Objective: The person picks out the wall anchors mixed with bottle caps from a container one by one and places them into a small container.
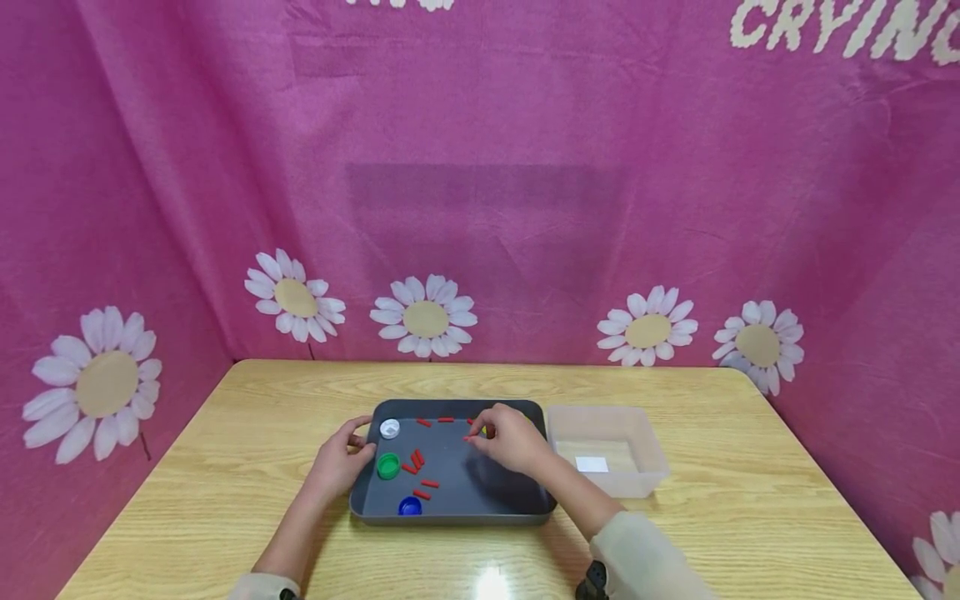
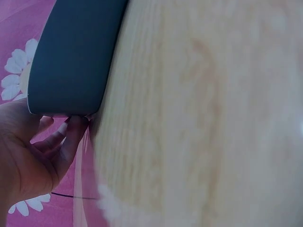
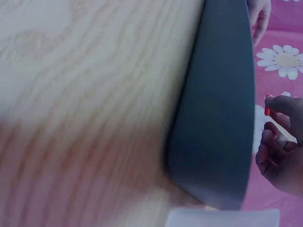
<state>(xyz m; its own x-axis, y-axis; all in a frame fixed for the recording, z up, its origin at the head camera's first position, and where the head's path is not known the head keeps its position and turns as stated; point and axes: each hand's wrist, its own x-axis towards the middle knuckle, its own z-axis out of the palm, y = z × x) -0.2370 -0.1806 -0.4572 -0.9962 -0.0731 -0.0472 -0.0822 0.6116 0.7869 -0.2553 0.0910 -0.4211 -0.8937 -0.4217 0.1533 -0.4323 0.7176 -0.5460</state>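
A dark grey tray (image 1: pixel 450 518) lies on the table and holds several small red sticks (image 1: pixel 430 483). Along its left side sit a white cap (image 1: pixel 389 428), a green cap (image 1: pixel 387 466) and a blue cap (image 1: pixel 410 506), open side up. My left hand (image 1: pixel 343 462) holds the tray's left end, its fingers bent against the outer wall in the left wrist view. Over the tray's right half, my right hand (image 1: pixel 510 439) pinches one red stick (image 3: pixel 267 105) between thumb and finger. Something yellow (image 1: pixel 484 430) is mostly hidden behind that hand.
Right of the tray stands a clear plastic box (image 1: pixel 651 450) with a white label (image 1: pixel 592 464). The wooden table (image 1: pixel 247 417) runs back to a pink curtain (image 1: pixel 480 217) printed with daisies, which also hangs at both sides.
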